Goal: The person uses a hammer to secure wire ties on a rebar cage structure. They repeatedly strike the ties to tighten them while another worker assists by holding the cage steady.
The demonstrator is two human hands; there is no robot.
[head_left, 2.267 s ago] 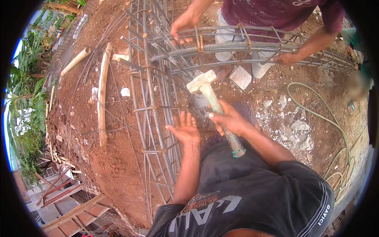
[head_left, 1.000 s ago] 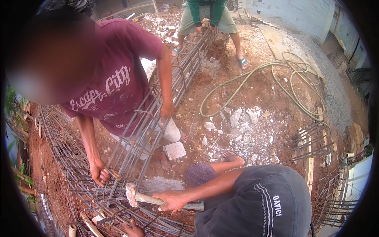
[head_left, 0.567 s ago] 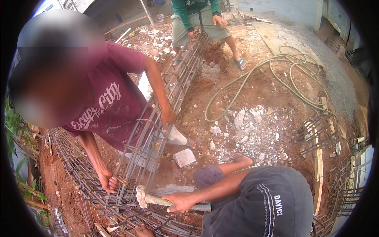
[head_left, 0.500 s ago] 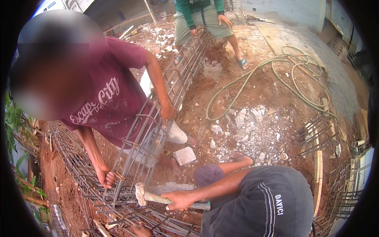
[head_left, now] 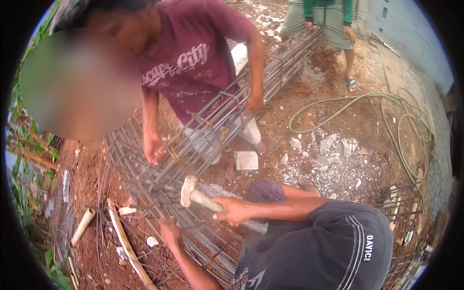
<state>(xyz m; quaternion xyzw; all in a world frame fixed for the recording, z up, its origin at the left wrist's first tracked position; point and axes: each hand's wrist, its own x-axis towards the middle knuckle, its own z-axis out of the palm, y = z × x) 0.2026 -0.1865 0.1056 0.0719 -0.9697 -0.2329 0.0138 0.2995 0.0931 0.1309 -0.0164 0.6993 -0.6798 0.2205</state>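
My right hand [head_left: 234, 210] is closed around the handle of a sledgehammer [head_left: 189, 190], whose pale, worn head points left above the steel bars. Low in the view, my left hand [head_left: 170, 233] rests at the edge of a long lower rebar cage [head_left: 203, 238], fingers curled over a bar. A second rebar cage [head_left: 220, 106] slants from beside the hammer head toward the far right. Across from me, a co-worker in a maroon shirt [head_left: 193, 63] has one hand [head_left: 154, 150] near its close end and the other hand [head_left: 253, 104] on its side.
At the cage's far end stands another person in green sleeves [head_left: 348, 12]. Broken concrete [head_left: 333, 150] lies on the soil beside a square white block [head_left: 246, 160]. A green hose [head_left: 338, 112] loops at the right. Wooden pieces [head_left: 126, 239] lie at lower left.
My view has swung left and down, so the scene sits farther right. More of my left forearm shows. The hammer stays in my right hand above the bars.
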